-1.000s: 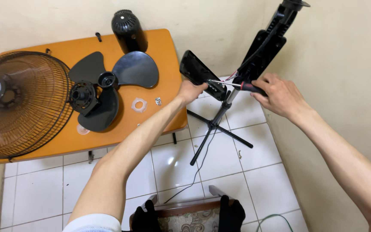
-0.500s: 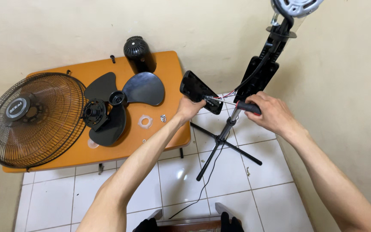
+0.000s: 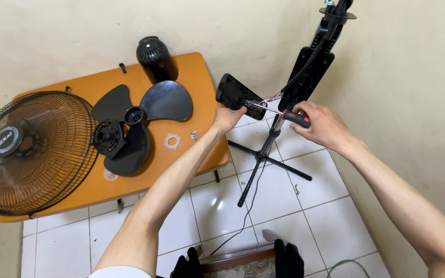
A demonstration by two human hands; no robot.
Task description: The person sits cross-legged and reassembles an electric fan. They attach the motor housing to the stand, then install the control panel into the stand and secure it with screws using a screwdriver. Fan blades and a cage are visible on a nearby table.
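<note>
Two hands at work on a black control box beside a fan stand, a screwdriver set against it.

The control box (image 3: 237,94) is a flat black oblong, tilted, held up in the air just right of the orange bench (image 3: 191,72); red and white wires (image 3: 269,99) run from its right end to the upright black stand (image 3: 310,72), which rises from thin crossed legs on the white tiled floor (image 3: 279,201); the left hand (image 3: 227,117) has its grip closed on the lower edge of the box; the right hand (image 3: 321,123) is wrapped tight round the red and black handle of a screwdriver (image 3: 284,114), whose metal shaft reaches left to the box; on the bench lie a round wire guard (image 3: 32,154), a three-bladed black fan blade (image 3: 140,116), a black motor cover (image 3: 153,57) and a clear ring (image 3: 172,141).
</note>
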